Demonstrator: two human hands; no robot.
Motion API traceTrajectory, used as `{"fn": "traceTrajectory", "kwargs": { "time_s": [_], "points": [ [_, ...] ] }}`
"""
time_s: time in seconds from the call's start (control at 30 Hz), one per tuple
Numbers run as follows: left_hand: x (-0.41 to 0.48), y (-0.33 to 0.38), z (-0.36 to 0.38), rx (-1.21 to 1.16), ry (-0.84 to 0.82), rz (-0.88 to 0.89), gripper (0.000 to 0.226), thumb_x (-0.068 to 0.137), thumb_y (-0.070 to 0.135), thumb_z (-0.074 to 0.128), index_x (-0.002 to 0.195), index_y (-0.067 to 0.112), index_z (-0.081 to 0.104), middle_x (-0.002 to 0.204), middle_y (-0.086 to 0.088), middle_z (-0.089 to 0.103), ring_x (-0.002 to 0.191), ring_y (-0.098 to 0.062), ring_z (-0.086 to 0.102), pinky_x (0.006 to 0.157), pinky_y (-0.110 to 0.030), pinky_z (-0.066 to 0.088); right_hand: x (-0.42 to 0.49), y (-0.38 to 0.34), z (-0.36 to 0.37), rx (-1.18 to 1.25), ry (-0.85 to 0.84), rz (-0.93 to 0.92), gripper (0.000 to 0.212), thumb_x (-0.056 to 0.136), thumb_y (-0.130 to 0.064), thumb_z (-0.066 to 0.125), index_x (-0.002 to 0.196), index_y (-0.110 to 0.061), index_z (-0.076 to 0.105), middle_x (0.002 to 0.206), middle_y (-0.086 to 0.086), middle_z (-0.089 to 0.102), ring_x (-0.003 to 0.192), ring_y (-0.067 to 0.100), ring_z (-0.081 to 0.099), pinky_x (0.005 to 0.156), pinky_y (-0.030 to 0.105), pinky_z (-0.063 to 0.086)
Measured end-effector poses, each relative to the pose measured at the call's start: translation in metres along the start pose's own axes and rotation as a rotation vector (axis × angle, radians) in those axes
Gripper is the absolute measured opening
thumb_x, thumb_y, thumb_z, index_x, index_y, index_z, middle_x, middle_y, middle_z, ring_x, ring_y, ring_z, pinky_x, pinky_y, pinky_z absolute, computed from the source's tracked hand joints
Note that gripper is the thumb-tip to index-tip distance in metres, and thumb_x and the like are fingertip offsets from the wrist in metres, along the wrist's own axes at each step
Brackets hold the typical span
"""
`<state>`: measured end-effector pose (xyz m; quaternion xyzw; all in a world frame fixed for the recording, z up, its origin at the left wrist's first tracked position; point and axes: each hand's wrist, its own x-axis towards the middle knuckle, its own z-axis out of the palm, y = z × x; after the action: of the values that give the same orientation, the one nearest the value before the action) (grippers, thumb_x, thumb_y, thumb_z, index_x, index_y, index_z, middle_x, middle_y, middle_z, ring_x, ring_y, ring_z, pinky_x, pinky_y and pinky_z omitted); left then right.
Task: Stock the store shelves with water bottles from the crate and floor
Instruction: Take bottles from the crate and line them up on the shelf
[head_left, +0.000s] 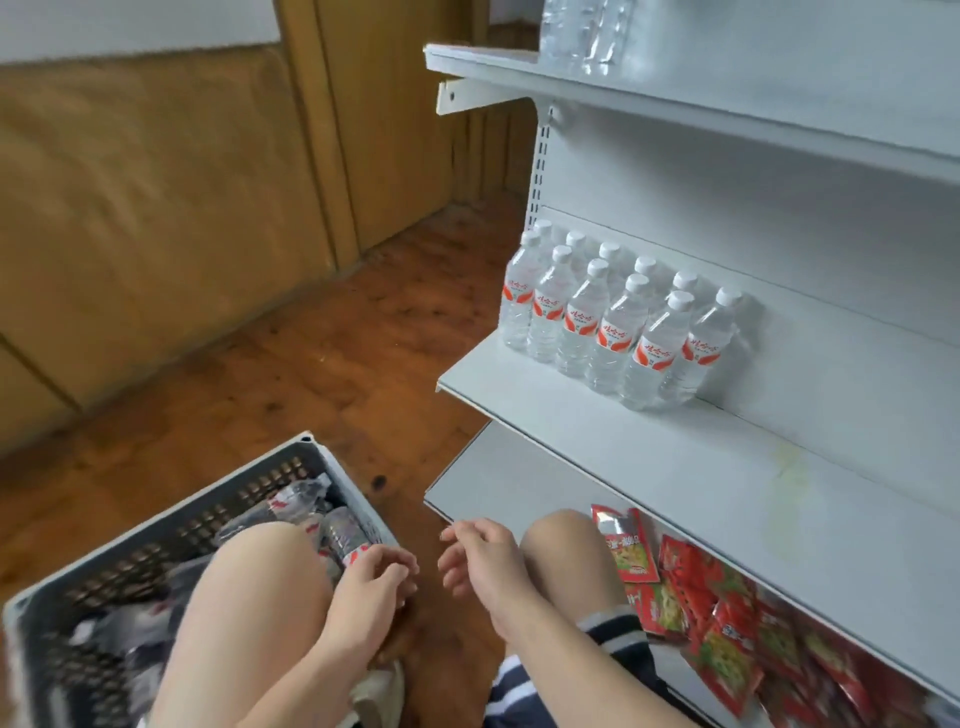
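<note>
Hovering right hand (480, 558), loosely open

crate (156, 530) left on floor (311, 374) | bottles (602, 322) in 2 rows on middle shelf (727, 467) | packets (727, 623) on bottom shelf (493, 478)

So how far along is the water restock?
Done: two rows of bottles stand at the left of the middle shelf, more on the top shelf. In hand: left hand is at a bottle by the edge of the crate, grip unclear; right hand empty. Left: more in the crate, most of the middle shelf bare.
</note>
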<state>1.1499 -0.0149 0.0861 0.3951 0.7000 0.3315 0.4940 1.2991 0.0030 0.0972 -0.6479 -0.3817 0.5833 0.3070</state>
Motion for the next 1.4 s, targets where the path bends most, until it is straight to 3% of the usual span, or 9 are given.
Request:
{"fn": "traceTrajectory", "kwargs": {
  "time_s": [0.1, 0.23, 0.37, 0.47, 0.7, 0.87, 1.03, 1.27, 1.4],
  "points": [
    [-0.022, -0.013, -0.024, 0.033, 0.014, 0.042, 0.019, 0.096, 0.001, 0.053, 0.093, 0.010, 0.069, 0.084, -0.007, 0.070, 0.067, -0.014, 0.060, 0.058, -0.018, 0.047, -0.015, -0.005, 0.020, -0.251, -0.065, -0.130, 0.025, 0.103, -0.030, 0.045, 0.093, -0.023, 0.066, 0.074, 0.001, 0.072, 0.061, 0.014, 0.066, 0.063, 0.030, 0.056],
    [-0.037, -0.024, -0.044, 0.122, 0.038, 0.055, 0.020, 0.095, 0.010, 0.053, 0.091, 0.024, 0.067, 0.083, 0.002, 0.070, 0.075, -0.016, 0.062, 0.067, -0.028, 0.049, -0.021, -0.007, 0.047, -0.452, -0.147, -0.302, 0.020, 0.104, -0.040, 0.046, 0.096, -0.032, 0.062, 0.080, -0.004, 0.071, 0.074, 0.014, 0.069, 0.074, 0.028, 0.059],
    [-0.049, -0.033, -0.066, 0.177, 0.118, 0.042, 0.019, 0.094, 0.009, 0.055, 0.094, 0.024, 0.066, 0.092, 0.005, 0.071, 0.087, -0.012, 0.065, 0.085, -0.035, 0.055, -0.019, -0.009, 0.078, -0.466, -0.267, -0.360, 0.017, 0.105, -0.036, 0.047, 0.101, -0.031, 0.062, 0.084, -0.005, 0.070, 0.077, 0.013, 0.067, 0.068, 0.022, 0.055],
    [-0.055, -0.045, -0.086, 0.186, 0.197, -0.014, 0.020, 0.095, 0.010, 0.054, 0.094, 0.026, 0.066, 0.092, 0.005, 0.071, 0.087, -0.013, 0.066, 0.086, -0.037, 0.056, -0.011, -0.004, 0.094, -0.497, -0.366, -0.312, 0.017, 0.106, -0.036, 0.046, 0.106, -0.028, 0.061, 0.085, -0.005, 0.068, 0.078, 0.013, 0.067, 0.066, 0.021, 0.055],
    [-0.081, -0.081, -0.148, 0.234, 0.357, -0.191, 0.019, 0.096, 0.013, 0.055, 0.091, 0.028, 0.066, 0.086, 0.001, 0.071, 0.078, -0.015, 0.064, 0.069, -0.030, 0.050, 0.020, -0.006, 0.127, -0.624, -0.537, -0.288, 0.015, 0.105, -0.029, 0.049, 0.096, -0.027, 0.062, 0.084, -0.001, 0.071, 0.075, 0.016, 0.067, 0.070, 0.029, 0.060],
    [-0.087, -0.092, -0.178, 0.213, 0.439, -0.277, 0.016, 0.095, 0.013, 0.056, 0.093, 0.023, 0.067, 0.086, 0.000, 0.072, 0.083, -0.018, 0.068, 0.078, -0.037, 0.055, 0.023, -0.007, 0.154, -0.688, -0.653, -0.284, 0.014, 0.105, -0.025, 0.049, 0.098, -0.022, 0.061, 0.086, 0.002, 0.071, 0.071, 0.014, 0.065, 0.062, 0.020, 0.050],
    [-0.079, -0.111, -0.187, 0.158, 0.450, -0.321, 0.016, 0.095, 0.015, 0.056, 0.094, 0.026, 0.068, 0.085, 0.001, 0.072, 0.084, -0.019, 0.067, 0.076, -0.035, 0.053, 0.026, 0.002, 0.182, -0.709, -0.759, -0.229, 0.010, 0.103, -0.028, 0.052, 0.097, -0.027, 0.060, 0.084, 0.001, 0.072, 0.066, 0.013, 0.065, 0.057, 0.021, 0.048],
    [-0.024, -0.142, -0.209, 0.131, 0.343, -0.373, 0.014, 0.094, 0.016, 0.056, 0.093, 0.025, 0.067, 0.088, 0.001, 0.072, 0.085, -0.017, 0.067, 0.082, -0.037, 0.054, 0.064, -0.016, 0.222, -0.642, -0.704, -0.146, 0.012, 0.103, -0.024, 0.052, 0.097, -0.023, 0.062, 0.088, 0.005, 0.073, 0.065, 0.014, 0.066, 0.056, 0.022, 0.049],
    [0.039, -0.159, -0.234, 0.085, 0.283, -0.404, 0.015, 0.093, 0.016, 0.055, 0.093, 0.024, 0.067, 0.083, -0.001, 0.073, 0.076, -0.019, 0.066, 0.076, -0.039, 0.056, 0.111, -0.021, 0.259, -0.612, -0.634, -0.065, 0.012, 0.104, -0.020, 0.050, 0.103, -0.017, 0.062, 0.093, 0.010, 0.072, 0.067, 0.016, 0.067, 0.058, 0.024, 0.055]
  ]
}}
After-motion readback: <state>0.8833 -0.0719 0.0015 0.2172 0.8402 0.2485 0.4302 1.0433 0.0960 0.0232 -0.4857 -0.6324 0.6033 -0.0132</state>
